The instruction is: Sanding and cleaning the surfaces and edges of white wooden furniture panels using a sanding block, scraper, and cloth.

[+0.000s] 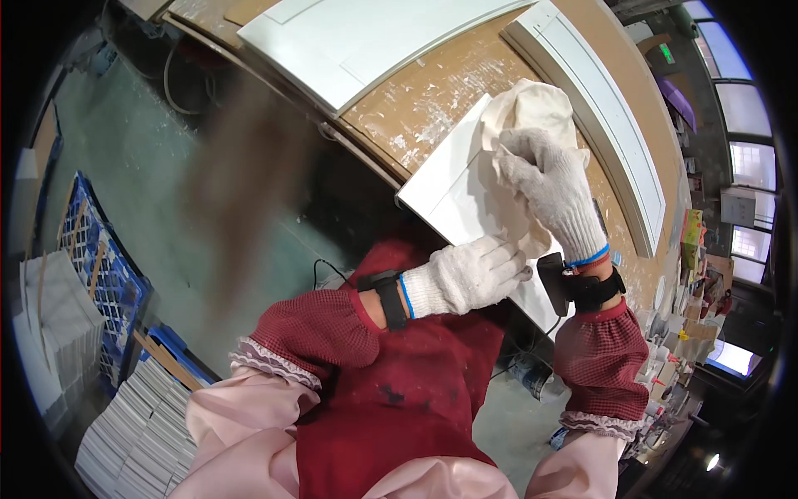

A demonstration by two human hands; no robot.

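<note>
A cream cloth (532,106) lies bunched over a white panel (453,179) on the workbench. My right hand (549,187), in a white knit glove, is closed on the cloth, its thumb and forefinger bent together. The cloth hangs down under that hand toward the panel's near edge. At this near edge rests my left hand (474,276), gloved likewise, fingers stretched out and close to the cloth's lower end. Its thumb is hard to make out. Black straps circle both my wrists.
The brown workbench (407,116) has white smears. A large white panel (341,41) and a long white framed piece (594,100) lie on it. Stacked white boards (137,428) and a blue pallet (96,283) stand at left. Behind the right arm is a cluttered shelf (665,366).
</note>
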